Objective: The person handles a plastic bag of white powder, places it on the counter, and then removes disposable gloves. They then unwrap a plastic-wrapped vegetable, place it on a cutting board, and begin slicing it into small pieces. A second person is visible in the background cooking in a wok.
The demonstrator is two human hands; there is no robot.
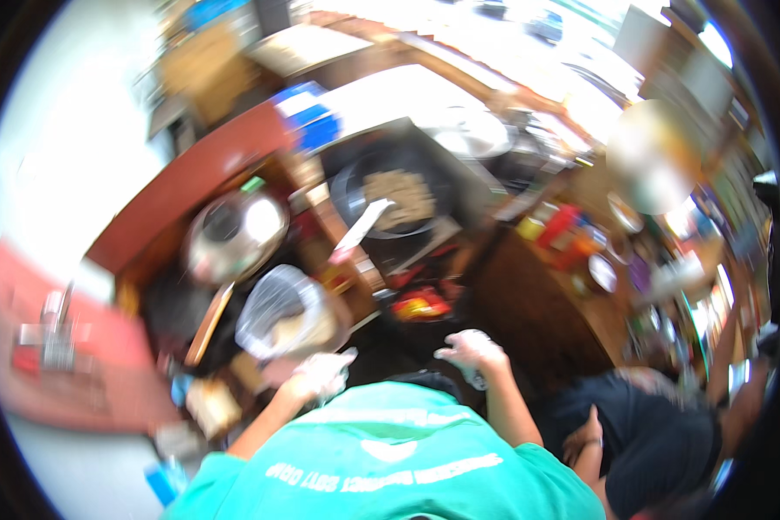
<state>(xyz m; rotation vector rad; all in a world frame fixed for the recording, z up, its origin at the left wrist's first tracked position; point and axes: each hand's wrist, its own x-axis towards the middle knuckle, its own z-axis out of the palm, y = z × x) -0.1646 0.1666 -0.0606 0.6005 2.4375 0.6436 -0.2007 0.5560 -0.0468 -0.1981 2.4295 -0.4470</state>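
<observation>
My left hand [328, 376], in a clear plastic glove, is close to a bin or bucket lined with a clear plastic bag [283, 312]; pale stuff lies inside the bag. My right hand [473, 354], gloved too, hovers on the other side of my body, its fingers apart and no object seen in it. Ahead of both hands a wide dark pan [348, 188] holds a brown food mass [400, 198]. A white utensil with a reddish handle [363, 227] rests across the pan's near rim. Motion blurs the view.
Below the pan glows a fire or something red-yellow [421, 307]. At left stands a round metal pot [234, 237] near a wooden stick [209, 325]. Jars and containers crowd the wooden counter [578, 305] at right. A person in dark clothes [656, 435] is close by at lower right.
</observation>
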